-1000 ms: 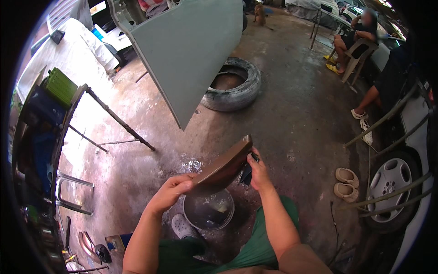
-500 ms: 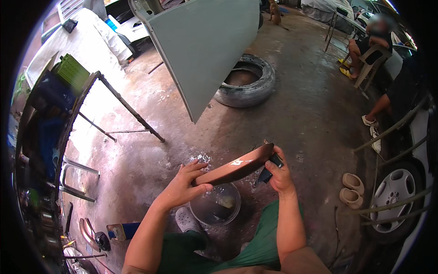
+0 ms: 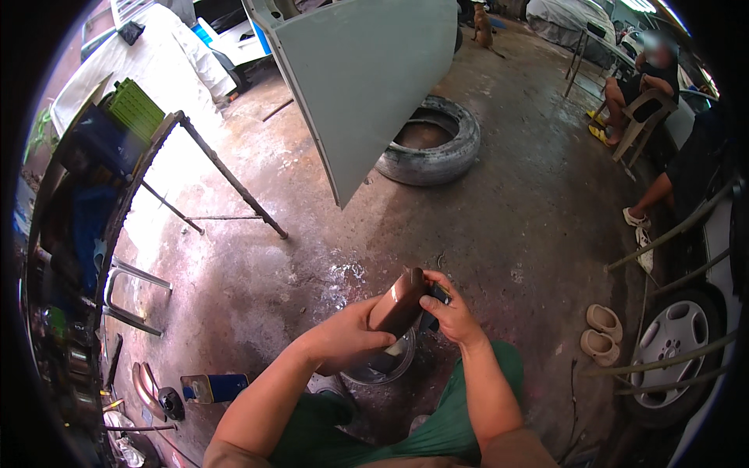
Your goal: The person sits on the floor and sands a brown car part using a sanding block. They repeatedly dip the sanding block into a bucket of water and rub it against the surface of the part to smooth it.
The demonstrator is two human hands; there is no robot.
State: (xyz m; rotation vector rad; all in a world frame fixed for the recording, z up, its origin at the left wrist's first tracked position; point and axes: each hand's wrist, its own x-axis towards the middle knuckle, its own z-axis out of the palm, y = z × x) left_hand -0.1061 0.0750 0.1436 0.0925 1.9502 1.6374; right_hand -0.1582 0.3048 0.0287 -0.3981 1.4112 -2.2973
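Observation:
A long, glossy brown painted piece (image 3: 396, 306) is tilted up between my hands, its far end raised. My left hand (image 3: 347, 334) grips its near side, thumb across the lower part. At the far end, my right hand (image 3: 455, 316) closes on a dark, flat folded piece (image 3: 430, 319) that looks like sandpaper; its thumb reaches toward the brown piece's edge. Below them a round clear basin (image 3: 388, 381) stands on the floor between my feet, partly covered by my hands, with something pale inside.
A grey panel (image 3: 359, 86) hangs ahead, above a worn tyre (image 3: 433, 168). A cluttered table (image 3: 125, 207) stands at left, a blue-sided tin (image 3: 222, 388) on the floor nearby. Beige clogs (image 3: 601, 335) and a car wheel (image 3: 672, 351) are at right. A seated person (image 3: 651, 86) is far right.
The brown piece has swung from lying nearly level to pointing steeply away and up. My left hand moved right and took a fuller grip; my right hand shifted left.

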